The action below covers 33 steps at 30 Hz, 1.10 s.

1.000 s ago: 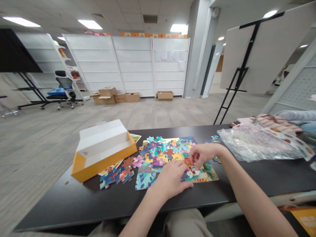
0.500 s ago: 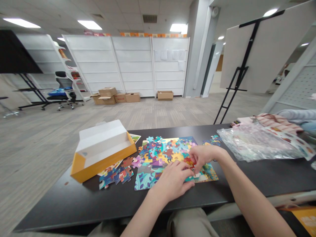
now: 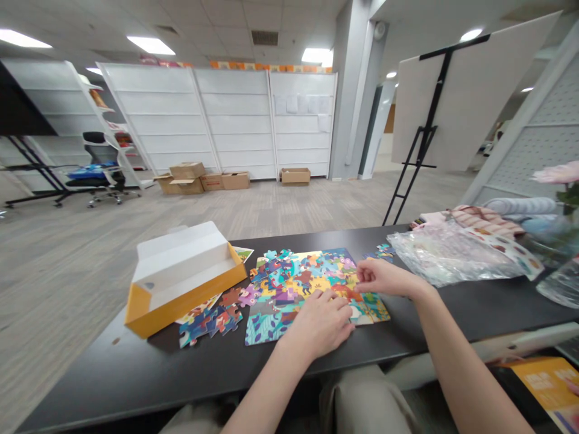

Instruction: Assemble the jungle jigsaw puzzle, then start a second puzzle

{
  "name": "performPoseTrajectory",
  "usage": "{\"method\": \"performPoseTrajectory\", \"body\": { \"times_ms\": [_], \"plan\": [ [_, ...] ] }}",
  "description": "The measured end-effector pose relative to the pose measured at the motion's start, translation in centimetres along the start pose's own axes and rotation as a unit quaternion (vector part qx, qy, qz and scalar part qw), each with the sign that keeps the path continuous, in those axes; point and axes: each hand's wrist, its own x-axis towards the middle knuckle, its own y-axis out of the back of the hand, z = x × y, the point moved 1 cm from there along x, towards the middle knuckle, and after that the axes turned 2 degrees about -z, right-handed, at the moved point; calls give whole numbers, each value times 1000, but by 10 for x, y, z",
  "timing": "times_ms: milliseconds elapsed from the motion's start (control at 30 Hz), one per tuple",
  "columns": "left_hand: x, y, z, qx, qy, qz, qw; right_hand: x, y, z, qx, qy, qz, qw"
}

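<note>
A colourful jigsaw puzzle (image 3: 266,328) lies on the black table, with loose pieces on top of its upper left part. My left hand (image 3: 323,322) rests on the puzzle's lower middle, palm down and fingers stretched out. Over the right edge is my right hand (image 3: 384,278), its fingers loosely curled and a little apart from the thumb; I see nothing between them. Just below its fingertips, a red-orange patch (image 3: 350,293) shows in the puzzle. Loose puzzle pieces (image 3: 210,325) are heaped to the left, and a few more puzzle pieces (image 3: 384,251) lie beyond my right hand.
A yellow box (image 3: 190,298) with its white lid raised stands on the table at left. Clear plastic packaging (image 3: 452,256) and folded cloths (image 3: 488,218) lie at right, near a glass vase (image 3: 563,280). The black table (image 3: 113,386) ends just before my knees.
My right hand has lifted back from the puzzle, and its pinch has loosened. The left hand stays on the puzzle. The view has turned slightly to the right.
</note>
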Motion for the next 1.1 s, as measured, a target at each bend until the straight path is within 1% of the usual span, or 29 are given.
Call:
{"method": "performPoseTrajectory", "body": {
  "times_ms": [33,100,133,200,300,400,533,600,867,1100],
  "plan": [
    [0,0,0,-2,2,0,1000,-12,-4,5,25,3,49,998],
    [0,-1,1,-10,8,-4,1000,-38,-18,13,36,-8,106,994],
    [0,-1,1,-14,12,-6,1000,-50,-26,16,30,-14,124,992],
    [0,-1,1,-19,21,-2,1000,-70,-43,18,28,-2,164,986],
    [0,-1,3,-24,22,15,999,-86,-62,16,40,21,209,977],
    [-1,-1,4,-24,3,19,1000,-89,-70,14,40,29,234,971],
    [-1,-3,4,-21,-7,12,1000,-88,-72,13,23,33,240,970],
    [-1,-4,4,-19,-5,13,1000,-88,-72,14,13,37,240,970],
    [3,-9,11,5,26,5,1000,-87,-75,16,-10,63,272,960],
    [2,-9,14,9,21,11,1000,-88,-73,11,-19,74,278,958]
  ]
}}
